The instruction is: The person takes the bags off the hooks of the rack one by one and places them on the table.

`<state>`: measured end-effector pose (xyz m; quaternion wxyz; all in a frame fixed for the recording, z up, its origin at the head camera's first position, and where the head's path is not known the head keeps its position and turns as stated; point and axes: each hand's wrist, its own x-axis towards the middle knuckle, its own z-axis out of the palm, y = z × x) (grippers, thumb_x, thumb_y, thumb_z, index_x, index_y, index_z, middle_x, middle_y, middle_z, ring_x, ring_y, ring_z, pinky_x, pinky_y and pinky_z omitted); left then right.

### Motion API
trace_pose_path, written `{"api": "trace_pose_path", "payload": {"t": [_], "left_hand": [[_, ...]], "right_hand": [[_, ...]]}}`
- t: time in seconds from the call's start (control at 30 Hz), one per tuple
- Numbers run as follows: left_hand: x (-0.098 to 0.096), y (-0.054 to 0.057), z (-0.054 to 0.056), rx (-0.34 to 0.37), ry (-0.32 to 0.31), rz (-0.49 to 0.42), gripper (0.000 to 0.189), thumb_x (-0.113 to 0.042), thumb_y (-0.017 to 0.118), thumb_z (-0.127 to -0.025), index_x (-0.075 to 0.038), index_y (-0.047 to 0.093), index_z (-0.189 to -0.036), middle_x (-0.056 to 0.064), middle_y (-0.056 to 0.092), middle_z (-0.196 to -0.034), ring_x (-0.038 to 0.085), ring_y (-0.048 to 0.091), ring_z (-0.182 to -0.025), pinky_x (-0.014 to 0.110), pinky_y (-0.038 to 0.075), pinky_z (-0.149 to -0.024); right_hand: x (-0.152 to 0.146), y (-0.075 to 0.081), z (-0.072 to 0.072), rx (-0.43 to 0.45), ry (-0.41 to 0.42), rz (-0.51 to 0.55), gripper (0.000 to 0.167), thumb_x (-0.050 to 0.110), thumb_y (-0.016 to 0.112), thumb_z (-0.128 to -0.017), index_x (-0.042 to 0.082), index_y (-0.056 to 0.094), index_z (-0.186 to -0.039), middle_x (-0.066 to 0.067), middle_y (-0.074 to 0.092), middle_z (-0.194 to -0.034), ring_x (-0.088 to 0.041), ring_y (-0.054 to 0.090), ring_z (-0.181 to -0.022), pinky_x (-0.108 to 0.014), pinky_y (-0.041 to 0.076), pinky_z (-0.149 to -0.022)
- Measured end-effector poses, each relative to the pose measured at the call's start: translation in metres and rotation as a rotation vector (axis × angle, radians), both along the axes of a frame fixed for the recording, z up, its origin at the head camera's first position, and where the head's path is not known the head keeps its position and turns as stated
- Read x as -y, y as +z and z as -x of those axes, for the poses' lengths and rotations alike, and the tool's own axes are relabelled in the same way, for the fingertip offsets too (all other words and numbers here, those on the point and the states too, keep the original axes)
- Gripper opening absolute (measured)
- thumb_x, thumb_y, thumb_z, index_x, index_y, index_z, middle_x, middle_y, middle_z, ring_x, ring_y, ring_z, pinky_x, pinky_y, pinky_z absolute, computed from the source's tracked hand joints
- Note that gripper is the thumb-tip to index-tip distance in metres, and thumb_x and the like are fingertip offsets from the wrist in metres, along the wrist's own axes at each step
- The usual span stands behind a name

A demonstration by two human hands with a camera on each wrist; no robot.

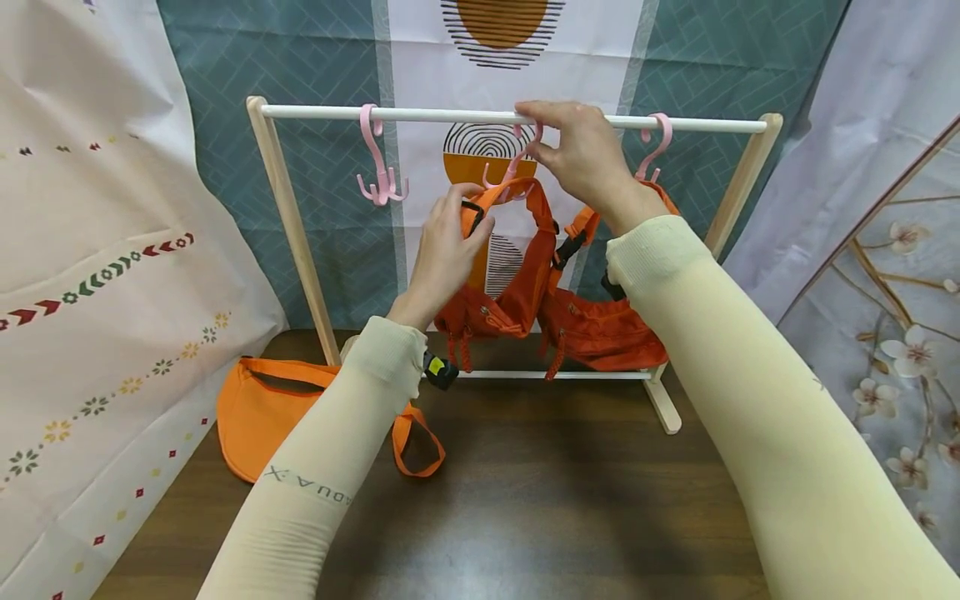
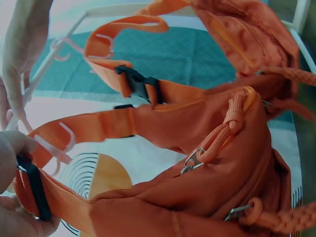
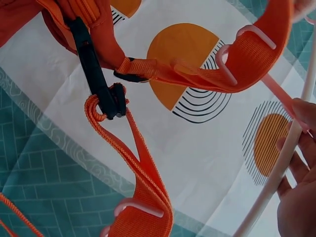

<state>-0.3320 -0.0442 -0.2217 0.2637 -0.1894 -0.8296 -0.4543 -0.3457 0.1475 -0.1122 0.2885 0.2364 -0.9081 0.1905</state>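
My left hand [image 1: 441,250] pinches the orange strap of a red-orange waist bag [image 1: 506,304] beside a black strap slider [image 2: 34,187]. That strap loops over the prongs of the middle pink hook [image 1: 512,168], and the bag hangs below. Up at the white rod [image 1: 450,115], my right hand [image 1: 588,154] has its fingers over the rod and its thumb against the hook's upper part, gripping it there. To the right a second red-orange waist bag [image 1: 600,333] hangs by its strap from another pink hook [image 1: 656,146]; its black buckle [image 3: 91,64] shows in the right wrist view.
A pink hook [image 1: 382,162] with bare prongs hangs at the rod's left. Wooden legs [image 1: 296,225] hold the rack up on a dark table [image 1: 525,492]. An orange bag [image 1: 262,408] lies at left, partly behind my left sleeve. Patterned cloths [image 1: 97,275] surround the table.
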Motion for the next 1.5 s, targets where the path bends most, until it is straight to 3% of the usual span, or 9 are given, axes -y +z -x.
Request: {"api": "trace_pose_path", "payload": {"t": [0.13, 0.33, 0.43, 0.77, 1.1, 1.27, 1.4, 1.5], "left_hand": [[-0.002, 0.011, 0.000, -0.065, -0.051, -0.083, 0.041, -0.023, 0.066, -0.104, -0.011, 0.054, -0.141, 0.012, 0.058, -0.130, 0.022, 0.055, -0.107, 0.026, 0.052, -0.083], [-0.007, 0.036, -0.004, -0.150, -0.116, -0.160, 0.038, -0.019, 0.067, -0.103, -0.009, 0.056, -0.138, 0.011, 0.060, -0.125, 0.019, 0.059, -0.093, 0.025, 0.053, -0.076], [-0.009, 0.047, -0.008, -0.177, -0.155, -0.191, 0.036, -0.017, 0.068, -0.103, -0.008, 0.057, -0.137, 0.009, 0.060, -0.126, 0.018, 0.059, -0.094, 0.025, 0.054, -0.078], [-0.006, 0.069, -0.028, -0.201, -0.247, -0.261, 0.035, -0.015, 0.068, -0.103, -0.006, 0.058, -0.135, 0.007, 0.060, -0.127, 0.017, 0.063, -0.103, 0.028, 0.058, -0.086], [0.010, 0.069, -0.041, -0.151, -0.290, -0.201, 0.033, -0.016, 0.066, -0.104, -0.007, 0.059, -0.135, 0.008, 0.059, -0.128, 0.017, 0.062, -0.104, 0.028, 0.056, -0.092], [0.019, 0.065, -0.042, -0.112, -0.308, -0.153, 0.033, -0.018, 0.065, -0.104, -0.007, 0.059, -0.134, 0.008, 0.062, -0.123, 0.017, 0.063, -0.102, 0.028, 0.055, -0.094], [0.029, 0.061, -0.042, -0.079, -0.309, -0.127, 0.034, -0.021, 0.065, -0.104, -0.009, 0.058, -0.135, 0.009, 0.063, -0.118, 0.018, 0.062, -0.102, 0.028, 0.054, -0.093], [0.038, 0.060, -0.042, -0.070, -0.304, -0.118, 0.035, -0.023, 0.066, -0.104, -0.010, 0.058, -0.135, 0.009, 0.061, -0.115, 0.020, 0.061, -0.099, 0.028, 0.054, -0.089]], "right_hand": [[0.001, 0.000, -0.001, 0.007, -0.010, 0.001, 0.050, 0.016, 0.067, -0.103, 0.019, 0.056, -0.152, -0.005, 0.060, -0.148, -0.026, 0.051, -0.140, -0.038, 0.037, -0.118], [0.006, 0.002, -0.001, 0.008, -0.028, -0.004, 0.050, 0.017, 0.068, -0.103, 0.021, 0.057, -0.151, -0.004, 0.062, -0.146, -0.026, 0.053, -0.138, -0.039, 0.040, -0.116], [0.008, 0.002, -0.001, 0.014, -0.033, -0.003, 0.051, 0.018, 0.069, -0.102, 0.022, 0.057, -0.151, -0.004, 0.063, -0.145, -0.026, 0.054, -0.136, -0.038, 0.041, -0.115], [0.010, 0.004, -0.001, 0.035, -0.040, 0.025, 0.049, 0.015, 0.066, -0.104, 0.025, 0.058, -0.151, -0.002, 0.061, -0.147, -0.024, 0.054, -0.137, -0.036, 0.038, -0.117], [0.008, 0.008, -0.004, 0.075, -0.028, -0.017, 0.052, 0.016, 0.065, -0.104, 0.023, 0.053, -0.154, -0.007, 0.061, -0.147, -0.029, 0.055, -0.133, -0.042, 0.044, -0.113], [0.002, 0.006, -0.010, 0.053, 0.014, -0.043, 0.054, 0.016, 0.063, -0.105, 0.021, 0.050, -0.157, -0.005, 0.051, -0.157, -0.028, 0.047, -0.144, -0.043, 0.033, -0.121], [-0.006, -0.001, -0.016, -0.004, 0.045, -0.004, 0.053, 0.014, 0.062, -0.105, 0.019, 0.051, -0.156, -0.002, 0.041, -0.164, -0.023, 0.035, -0.153, -0.038, 0.023, -0.125], [-0.012, -0.010, -0.021, -0.105, 0.082, 0.081, 0.046, 0.008, 0.062, -0.104, 0.014, 0.059, -0.149, -0.005, 0.051, -0.157, -0.023, 0.041, -0.148, -0.034, 0.025, -0.124]]}}
